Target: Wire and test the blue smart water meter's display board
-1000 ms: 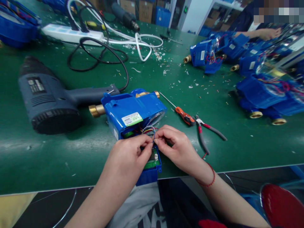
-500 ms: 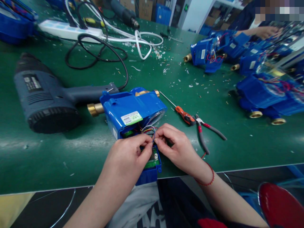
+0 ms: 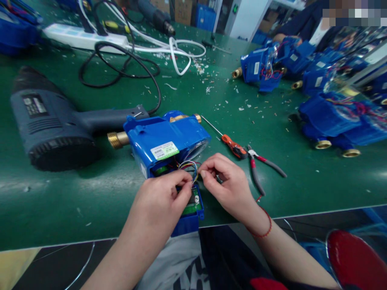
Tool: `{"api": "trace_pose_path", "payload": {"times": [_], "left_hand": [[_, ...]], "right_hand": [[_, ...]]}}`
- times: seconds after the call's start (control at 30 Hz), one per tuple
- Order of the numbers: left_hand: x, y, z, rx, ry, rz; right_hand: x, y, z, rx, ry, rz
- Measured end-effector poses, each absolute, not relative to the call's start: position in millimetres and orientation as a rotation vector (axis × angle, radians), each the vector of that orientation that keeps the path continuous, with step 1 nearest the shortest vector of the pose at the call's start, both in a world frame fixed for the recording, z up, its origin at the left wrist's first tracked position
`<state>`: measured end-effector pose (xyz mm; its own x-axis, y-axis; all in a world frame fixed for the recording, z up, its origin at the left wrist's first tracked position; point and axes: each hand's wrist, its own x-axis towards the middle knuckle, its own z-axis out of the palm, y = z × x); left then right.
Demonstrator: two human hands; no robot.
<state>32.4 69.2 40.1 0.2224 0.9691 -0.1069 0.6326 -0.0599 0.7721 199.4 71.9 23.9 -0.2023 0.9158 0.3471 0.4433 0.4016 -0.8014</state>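
Note:
A blue water meter [image 3: 163, 137] with brass pipe ends lies on the green bench in front of me. Thin coloured wires [image 3: 190, 164] loop from its open side toward a small blue housing [image 3: 189, 223] with a green circuit board [image 3: 193, 205] at the bench edge. My left hand [image 3: 166, 193] pinches the wires just above the board, thumb against forefinger. Just right of the wire loop, my right hand [image 3: 225, 179] has its thumb and forefinger closed together; whatever lies between them is too small to make out.
A heat gun [image 3: 54, 121] lies at the left, its black cord coiled near a white power strip [image 3: 87, 38]. An orange screwdriver [image 3: 232, 145] and cutting pliers [image 3: 256, 161] lie to the right. More blue meters [image 3: 329, 117] and a co-worker stand farther right.
My right hand has drawn slightly right, away from my left fingers, so more of the wire loop shows between them. The left hand keeps its pinch. The co-worker's arm has shifted.

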Motion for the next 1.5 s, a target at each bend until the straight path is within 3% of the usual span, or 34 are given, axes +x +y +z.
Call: {"api": "trace_pose_path", "payload": {"times": [0.17,0.63,0.93,1.5], "left_hand": [[32,70,40,1.761,1.461,0.592],[27,70,33,1.638,1.419,0.564],[29,69,40,1.651,1.422,0.607],[30,70,41,1.566,1.356,0.618]], "right_hand": [[198,69,21,-1.171,-1.777,0.898],[188,76,17,-1.281,-1.13,0.89],[189,65,14,-1.204,-1.261,1.431],[190,67,15,-1.148,-1.191,1.54]]}}
